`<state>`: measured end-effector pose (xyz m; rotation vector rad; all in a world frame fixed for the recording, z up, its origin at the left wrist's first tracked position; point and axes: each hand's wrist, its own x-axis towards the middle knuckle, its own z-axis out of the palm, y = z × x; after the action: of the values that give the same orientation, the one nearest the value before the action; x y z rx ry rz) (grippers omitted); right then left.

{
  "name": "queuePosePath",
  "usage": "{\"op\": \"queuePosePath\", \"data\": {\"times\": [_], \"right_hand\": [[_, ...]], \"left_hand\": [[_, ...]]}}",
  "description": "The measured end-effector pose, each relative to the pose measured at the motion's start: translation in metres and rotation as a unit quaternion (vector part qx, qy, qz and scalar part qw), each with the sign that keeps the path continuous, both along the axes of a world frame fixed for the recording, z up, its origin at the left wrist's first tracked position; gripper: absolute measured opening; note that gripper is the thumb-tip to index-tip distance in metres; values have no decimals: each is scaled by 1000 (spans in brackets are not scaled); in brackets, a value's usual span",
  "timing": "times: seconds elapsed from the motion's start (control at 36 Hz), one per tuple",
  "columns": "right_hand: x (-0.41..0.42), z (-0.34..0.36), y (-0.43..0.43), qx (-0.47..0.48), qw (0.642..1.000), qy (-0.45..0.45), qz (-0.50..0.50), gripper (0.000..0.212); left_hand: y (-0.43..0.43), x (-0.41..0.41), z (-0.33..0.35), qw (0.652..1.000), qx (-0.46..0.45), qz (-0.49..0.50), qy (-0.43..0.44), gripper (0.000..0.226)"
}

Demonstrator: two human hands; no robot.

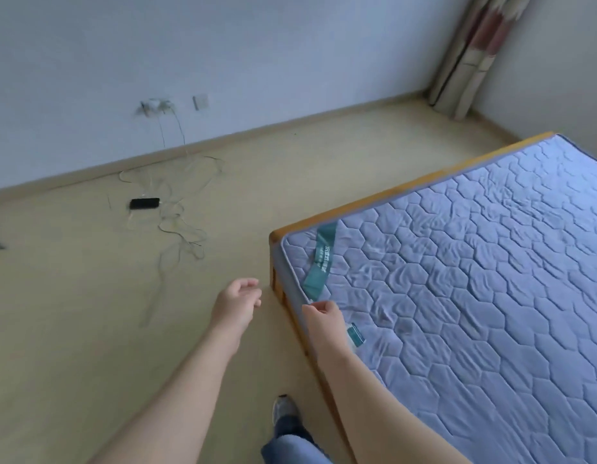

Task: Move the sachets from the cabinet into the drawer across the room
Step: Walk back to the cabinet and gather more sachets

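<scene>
No sachet, cabinet or drawer shows in the head view. My left hand (238, 298) reaches forward over the floor with its fingers loosely curled and nothing in it. My right hand (324, 313) hovers over the near corner of the mattress (474, 279), seen from the back with its fingers curled inward. Whether it holds anything is hidden. A small teal and white tag (355, 334) lies on the mattress beside my right wrist.
A wooden bed frame (384, 192) carries the blue quilted mattress on the right. A black device (144, 203) and tangled cables (180, 226) lie on the beige floor near the wall sockets (154, 107). A curtain (471, 51) hangs in the far corner. My foot (283, 408) is below.
</scene>
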<state>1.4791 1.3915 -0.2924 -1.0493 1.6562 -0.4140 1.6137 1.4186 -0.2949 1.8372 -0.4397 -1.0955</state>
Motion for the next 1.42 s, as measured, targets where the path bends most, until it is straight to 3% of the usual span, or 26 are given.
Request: {"op": "queuePosePath", "data": {"times": [0.25,0.36,0.69,1.08,1.42], "right_hand": [[111,7,-143,-2,997,-19,72,5],[163,-5,-211,-2,997,-28,78,3],[319,-2,-432,14,997,-62,-44,4],[332,-29,-696,42,979,-90,-178,4],[249,15,-966,-14,949,-136,-283,9]], "left_hand": [[-129,97,8,998,9,63,13,17],[-192,149,-1,999,14,48,7,15],[-442,315,-6,994,66,-72,-50,14],[-736,314,-19,973,72,-216,-40,14],[-1024,227,31,959,19,-281,-17,14]]}}
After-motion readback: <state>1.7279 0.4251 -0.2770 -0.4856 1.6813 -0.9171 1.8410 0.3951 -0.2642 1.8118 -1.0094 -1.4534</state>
